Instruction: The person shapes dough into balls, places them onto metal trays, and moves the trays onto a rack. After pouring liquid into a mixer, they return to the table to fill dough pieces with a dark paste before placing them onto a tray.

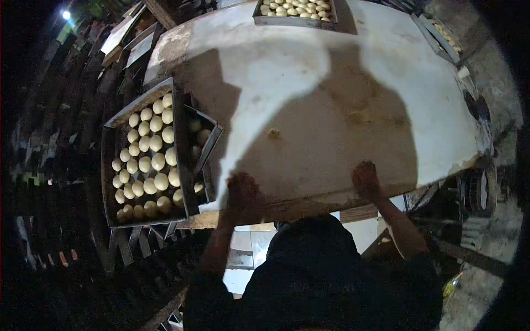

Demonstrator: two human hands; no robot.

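Note:
Both forearms reach forward to the near edge of a pale, stained table (441,121). My left hand (243,190) is at the edge on the left, dark and in shadow; its fingers are hard to make out. Over the table's near edge on the right, my right hand (365,177) looks curled, and whether anything is in it is hidden. To the left of my left hand stands a dark-walled tray (181,149) with rows of round, pale dough balls (156,144). A small brownish lump (274,133) lies on the tabletop.
Another tray (295,21) of pale balls stands at the table's far edge. A third tray (436,37) is at the far right. Partly under the left tray, another tray (208,146) juts out. Dark racks or slats fill the left side. Tiled floor (265,243) shows below.

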